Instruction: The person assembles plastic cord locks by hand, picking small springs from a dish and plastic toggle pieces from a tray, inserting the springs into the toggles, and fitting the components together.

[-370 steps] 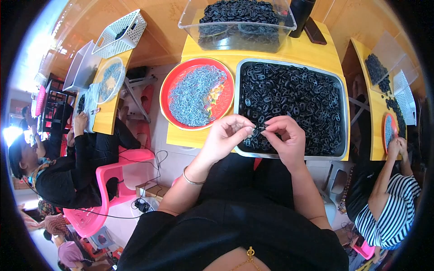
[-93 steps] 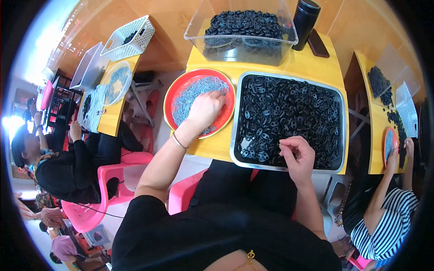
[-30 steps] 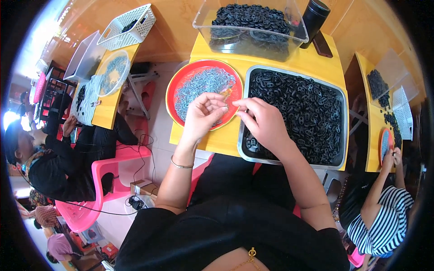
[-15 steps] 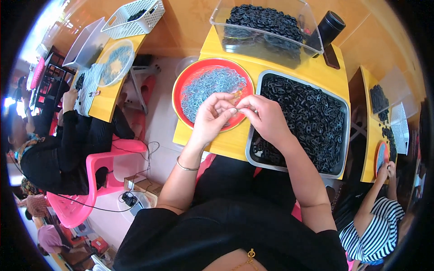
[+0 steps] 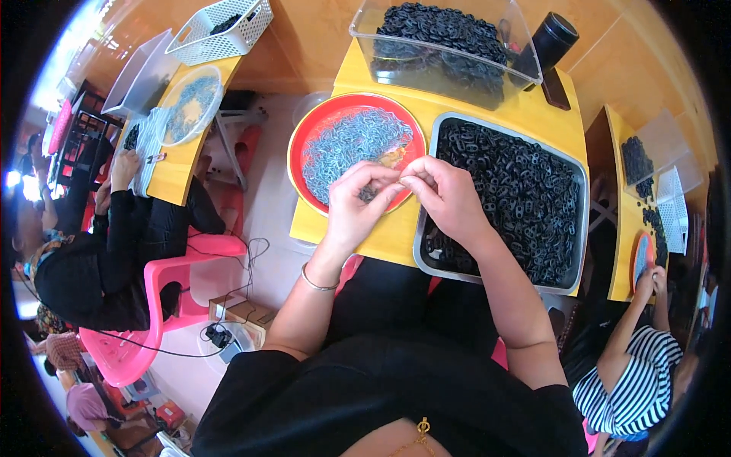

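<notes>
My left hand and my right hand meet fingertip to fingertip over the near right rim of a red round tray. Both are closed in a pinch. What sits between the fingertips is too small to make out. Many small silvery metal hooks lie heaped in the tray, with a yellowish patch on its right side. Right beside it, partly under my right hand, is a rectangular metal pan full of black oval plastic pieces with holes.
Behind the pan, a clear plastic bin holds more black pieces. A black cylinder stands at its right on the yellow table. Co-workers sit at yellow tables left and right. A pink chair and cables are at left.
My hands stay pinched together, with slight finger shifts; the left fingers curl a little more. The view has shifted slightly. The left co-worker's hand has moved on their table.
</notes>
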Motion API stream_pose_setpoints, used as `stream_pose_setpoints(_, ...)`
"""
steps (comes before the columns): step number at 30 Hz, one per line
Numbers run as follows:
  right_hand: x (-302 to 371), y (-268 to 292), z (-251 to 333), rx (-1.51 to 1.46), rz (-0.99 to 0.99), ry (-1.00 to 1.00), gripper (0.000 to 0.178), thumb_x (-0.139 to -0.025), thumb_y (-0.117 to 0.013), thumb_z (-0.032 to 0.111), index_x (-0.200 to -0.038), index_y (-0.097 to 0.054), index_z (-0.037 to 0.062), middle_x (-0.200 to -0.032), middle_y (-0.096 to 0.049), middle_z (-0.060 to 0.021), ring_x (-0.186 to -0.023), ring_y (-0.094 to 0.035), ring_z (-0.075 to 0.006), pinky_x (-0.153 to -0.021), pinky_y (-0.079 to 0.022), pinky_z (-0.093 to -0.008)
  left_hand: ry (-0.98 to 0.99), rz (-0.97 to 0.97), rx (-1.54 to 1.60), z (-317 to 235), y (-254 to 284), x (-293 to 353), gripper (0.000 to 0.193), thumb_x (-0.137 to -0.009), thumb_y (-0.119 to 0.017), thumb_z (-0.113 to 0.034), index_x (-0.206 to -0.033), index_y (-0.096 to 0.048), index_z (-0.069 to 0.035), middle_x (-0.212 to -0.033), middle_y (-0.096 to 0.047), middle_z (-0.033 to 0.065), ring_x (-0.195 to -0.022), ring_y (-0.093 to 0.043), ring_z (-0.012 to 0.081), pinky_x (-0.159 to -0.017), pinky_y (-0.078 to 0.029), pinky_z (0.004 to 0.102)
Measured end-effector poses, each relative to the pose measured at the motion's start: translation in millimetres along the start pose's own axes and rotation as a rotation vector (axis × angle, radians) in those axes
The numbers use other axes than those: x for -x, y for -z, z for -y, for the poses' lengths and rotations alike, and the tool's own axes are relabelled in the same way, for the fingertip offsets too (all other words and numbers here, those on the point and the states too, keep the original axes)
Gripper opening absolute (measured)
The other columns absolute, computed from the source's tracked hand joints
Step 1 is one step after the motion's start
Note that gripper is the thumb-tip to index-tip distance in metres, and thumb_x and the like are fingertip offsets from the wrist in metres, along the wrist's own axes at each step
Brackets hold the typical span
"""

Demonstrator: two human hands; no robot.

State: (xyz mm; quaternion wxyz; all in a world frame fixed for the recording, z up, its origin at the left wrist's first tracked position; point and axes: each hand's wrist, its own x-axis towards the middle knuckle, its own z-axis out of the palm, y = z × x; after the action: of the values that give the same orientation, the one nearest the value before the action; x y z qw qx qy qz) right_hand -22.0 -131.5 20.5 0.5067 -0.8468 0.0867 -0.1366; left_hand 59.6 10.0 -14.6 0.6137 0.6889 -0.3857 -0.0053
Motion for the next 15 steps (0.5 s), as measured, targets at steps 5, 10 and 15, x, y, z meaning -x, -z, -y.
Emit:
stream_pose_setpoints(5, 20, 12, 3, -0.088, 0.053, -0.166, 0.013, -0.081, -0.059, 0.013, -0.083, -0.059, 0.0006, -0.072, -0.061, -0.0117, -0.062, -0.059, -0.0178, -0.056, -0.044, -0.0290, -0.016, 0.100, -0.043, -7, -7, 5, 0.013, -0.074, -0.065, 0.001, -0.086, -0.061, -0.001, -0.071, -0.059, 0.0047, -0.062, -0.055, 0.0098, -0.057, -0.045, 0.0214)
stream_pose_setpoints(10, 47, 34, -1, 0.267, 0.163, -0.080, 0.011, -0.076, -0.062, 0.016, -0.080, -0.059, 0.0055, -0.072, -0.060, -0.0089, -0.065, -0.059, -0.0243, -0.058, -0.045, -0.0333, 0.222, 0.085, 0.284, 3, -15, 17, 0.006, -0.084, -0.056, -0.001, -0.089, -0.054, 0.001, -0.077, -0.059, 0.0044, -0.069, -0.055, 0.0078, -0.065, -0.045, 0.0212)
stream_pose_setpoints(15, 70, 30, -17, 0.620, 0.201, 0.044, 0.009, -0.071, -0.060, 0.011, -0.079, -0.060, 0.0112, -0.075, -0.059, -0.0043, -0.074, -0.060, -0.0227, -0.062, -0.049, -0.0358, 0.274, 0.117, 0.443, 0, -20, 17, 0.006, -0.087, -0.051, -0.003, -0.093, -0.050, 0.000, -0.081, -0.058, 0.0042, -0.074, -0.054, 0.0075, -0.071, -0.044, 0.0214)
